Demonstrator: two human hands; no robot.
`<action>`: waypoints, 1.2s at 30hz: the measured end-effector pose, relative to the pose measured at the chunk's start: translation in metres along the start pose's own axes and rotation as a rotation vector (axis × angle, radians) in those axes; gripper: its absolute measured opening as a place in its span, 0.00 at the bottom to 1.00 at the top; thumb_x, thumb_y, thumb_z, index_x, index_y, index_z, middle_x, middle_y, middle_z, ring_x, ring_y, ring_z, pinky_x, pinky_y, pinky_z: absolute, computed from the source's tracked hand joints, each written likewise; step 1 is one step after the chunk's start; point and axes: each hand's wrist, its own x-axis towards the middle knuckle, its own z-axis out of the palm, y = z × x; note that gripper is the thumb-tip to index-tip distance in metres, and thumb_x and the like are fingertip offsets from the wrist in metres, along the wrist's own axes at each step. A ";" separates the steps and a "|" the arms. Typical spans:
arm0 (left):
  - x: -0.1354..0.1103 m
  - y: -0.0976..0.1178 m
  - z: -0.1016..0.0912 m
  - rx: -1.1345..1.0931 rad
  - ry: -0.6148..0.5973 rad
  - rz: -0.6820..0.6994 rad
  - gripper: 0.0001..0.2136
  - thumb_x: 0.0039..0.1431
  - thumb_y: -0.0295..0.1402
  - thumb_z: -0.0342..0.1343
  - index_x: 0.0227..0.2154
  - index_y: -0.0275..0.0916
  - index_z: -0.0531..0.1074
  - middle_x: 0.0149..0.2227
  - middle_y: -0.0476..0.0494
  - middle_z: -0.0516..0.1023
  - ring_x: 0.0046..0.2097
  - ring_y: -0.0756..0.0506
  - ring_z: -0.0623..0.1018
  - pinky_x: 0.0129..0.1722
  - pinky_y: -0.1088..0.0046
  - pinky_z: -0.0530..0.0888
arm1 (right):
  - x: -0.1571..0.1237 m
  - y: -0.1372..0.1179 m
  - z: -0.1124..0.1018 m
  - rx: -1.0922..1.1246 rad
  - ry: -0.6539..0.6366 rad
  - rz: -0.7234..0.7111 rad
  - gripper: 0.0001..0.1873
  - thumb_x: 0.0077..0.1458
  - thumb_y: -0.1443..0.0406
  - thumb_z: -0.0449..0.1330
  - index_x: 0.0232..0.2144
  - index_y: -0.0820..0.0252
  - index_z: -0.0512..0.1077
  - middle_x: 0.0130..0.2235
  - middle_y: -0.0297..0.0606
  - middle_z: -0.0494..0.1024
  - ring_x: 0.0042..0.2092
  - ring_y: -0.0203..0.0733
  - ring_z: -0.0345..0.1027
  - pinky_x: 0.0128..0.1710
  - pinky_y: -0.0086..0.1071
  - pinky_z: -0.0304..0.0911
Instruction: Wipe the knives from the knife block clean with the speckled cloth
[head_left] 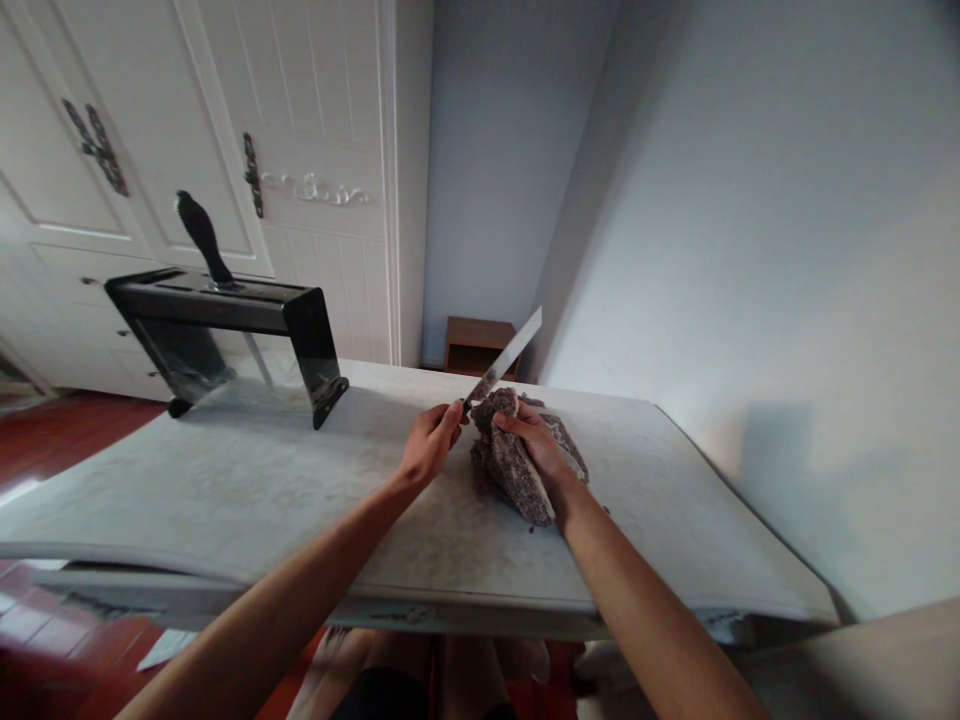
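My left hand (pixel 431 437) is closed around the dark handle of a knife (pixel 511 350). Its long blade points up and to the right, with dark smears near the handle. In my right hand (pixel 538 445) is a shaggy, grey-brown piece with a pale edge, like a chenille slipper or cloth (pixel 517 470); its exact kind is unclear. It is held tilted over the table, close by the knife handle. Another similar shaggy piece (pixel 566 445) lies behind my right hand, partly hidden by it.
A white table (pixel 262 490) extends under my arms, with dark crumbs near the shaggy piece. At the left stands a black frame with an upright handle (pixel 217 290). Behind are white cabinets (pixel 322 100), a small brown wooden box (pixel 480 333) and, on the right, a pale wall (pixel 750 250).
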 end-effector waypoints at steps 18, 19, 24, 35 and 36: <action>0.009 0.001 0.000 -0.438 -0.243 -0.384 0.31 0.47 0.67 0.49 0.27 0.39 0.62 0.17 0.59 0.51 0.14 0.58 0.51 0.12 0.84 0.50 | 0.002 0.002 0.001 0.024 0.015 0.023 0.22 0.35 0.61 0.73 0.35 0.62 0.73 0.28 0.35 0.76 0.25 0.37 0.67 0.26 0.31 0.62; 0.009 0.000 0.000 -0.439 -0.246 -0.391 0.31 0.47 0.67 0.49 0.27 0.39 0.62 0.16 0.59 0.51 0.14 0.58 0.51 0.12 0.84 0.50 | 0.002 0.003 0.000 0.023 0.011 0.022 0.22 0.36 0.61 0.73 0.35 0.62 0.73 0.28 0.35 0.76 0.25 0.37 0.67 0.26 0.31 0.62; 0.009 -0.001 0.001 -0.432 -0.221 -0.400 0.28 0.51 0.63 0.49 0.26 0.39 0.62 0.16 0.58 0.51 0.15 0.58 0.51 0.13 0.84 0.49 | 0.002 0.002 0.000 0.027 -0.007 0.034 0.23 0.37 0.61 0.73 0.37 0.62 0.72 0.29 0.36 0.77 0.25 0.38 0.68 0.26 0.31 0.63; 0.012 0.005 -0.005 -0.635 -0.244 -0.387 0.24 0.58 0.57 0.44 0.25 0.39 0.62 0.15 0.58 0.48 0.14 0.57 0.51 0.11 0.83 0.52 | 0.010 0.005 -0.004 -0.035 0.047 0.049 0.24 0.34 0.57 0.73 0.32 0.62 0.72 0.26 0.32 0.74 0.24 0.35 0.65 0.27 0.30 0.60; 0.012 0.005 -0.006 -0.666 -0.252 -0.385 0.24 0.59 0.57 0.43 0.25 0.39 0.62 0.15 0.58 0.48 0.13 0.57 0.51 0.11 0.83 0.52 | 0.012 0.005 -0.006 -0.044 0.070 0.050 0.24 0.33 0.56 0.74 0.31 0.62 0.71 0.25 0.31 0.74 0.24 0.35 0.65 0.27 0.30 0.59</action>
